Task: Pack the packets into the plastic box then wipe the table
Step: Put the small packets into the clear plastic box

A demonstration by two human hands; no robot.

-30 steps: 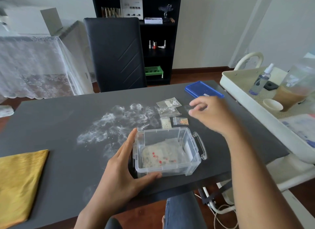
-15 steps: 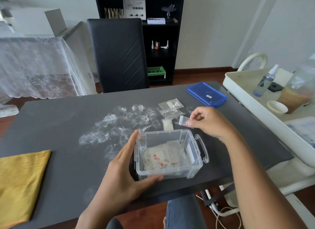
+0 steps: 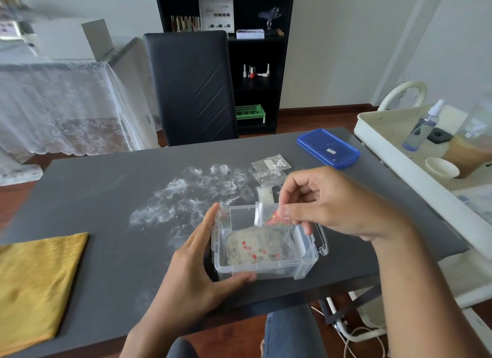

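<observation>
My right hand [image 3: 335, 206] fingers pinch a small clear zip packet [image 3: 262, 215] of red bits by its edge, over the clear plastic box [image 3: 266, 268]. It looks light, floppy and slippery. Left hand [image 3: 191, 272] fingers straight, bracing the box wall. 3 clear packets [image 3: 269, 168] lie beyond on the grey bench [image 3: 106, 176] beside a white powder smear [image 3: 191, 195]. Blue plastic lid [image 3: 328, 148] and yellow folded cloth [image 3: 34, 285] sit well apart, blocking nothing.

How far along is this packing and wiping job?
Some packets already lie in the plastic box. The right hand pinches another packet above it while the left hand steadies the box. Three packets wait on the table, and the white powder is unwiped; the yellow cloth lies untouched.
</observation>
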